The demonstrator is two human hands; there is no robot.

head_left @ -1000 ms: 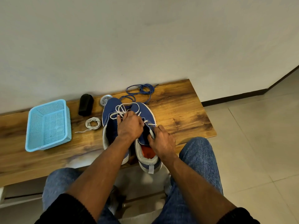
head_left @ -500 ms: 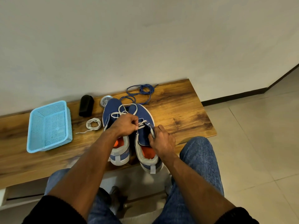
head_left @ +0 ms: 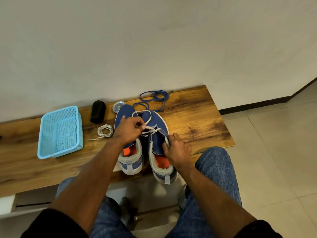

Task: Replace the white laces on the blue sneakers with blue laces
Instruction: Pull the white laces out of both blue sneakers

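While left hand (head_left: 129, 133) pinches white lace (head_left: 151, 129) | right hand (head_left: 177, 148) grips right sneaker (head_left: 158, 134) (tongue side)

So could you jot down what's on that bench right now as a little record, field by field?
surface: wooden bench against a pale wall
shoes: two blue sneakers, left sneaker and right sneaker, side by side, heels toward the person
left hand: pinches the white lace on the right sneaker
right hand: grips the right sneaker's side
removed lace: coiled white lace on the bench, beside the sneakers
new laces: blue laces loose behind the sneakers
other: light blue basket, black object, round tin
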